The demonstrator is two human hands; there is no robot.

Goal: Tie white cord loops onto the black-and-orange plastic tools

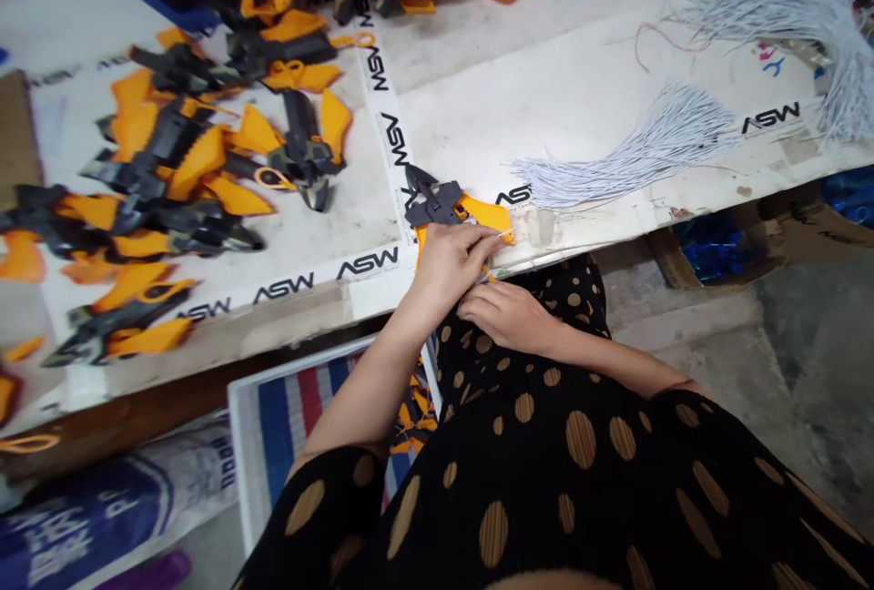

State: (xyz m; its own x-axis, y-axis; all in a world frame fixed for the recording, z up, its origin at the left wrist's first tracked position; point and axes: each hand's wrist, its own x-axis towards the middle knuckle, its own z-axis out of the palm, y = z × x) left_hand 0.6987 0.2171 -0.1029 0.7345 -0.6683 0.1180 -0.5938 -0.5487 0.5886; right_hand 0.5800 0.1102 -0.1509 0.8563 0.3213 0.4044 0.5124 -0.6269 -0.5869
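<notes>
A: What is being shown on the left side?
B: One sack with blue printing [116,503] is being kept on the floor, but its letters cannot be read well. Above it, many pliers with orange handles [184,153] are being piled on a white table sheet [580,89]. About ten are being shown in the nearer heap, and more are being heaped behind it, so the exact number cannot be told.
A: Which writing is being read?
B: The letters "ASW" are being repeated along the printed bands of the sheet, and at least seven marks are being counted.
A: What is being seen in the middle?
B: One white-framed crate [300,370] lined with blue, red and white striped cloth is being placed below the table edge. At this edge, one pair of pliers [443,203] is being grasped by the left hand [451,267], with the fingers closed over its orange handle. The right hand [509,317] is being kept relaxed and open just below, on a black dotted garment [525,408], and nothing is being gripped by it.
A: And on the right side?
B: Two bundles of thin white cords [614,148] are being laid on the sheet, the nearer one just beside the held pliers. Under the table, one heap of blue pieces [714,249] is being kept.
</notes>
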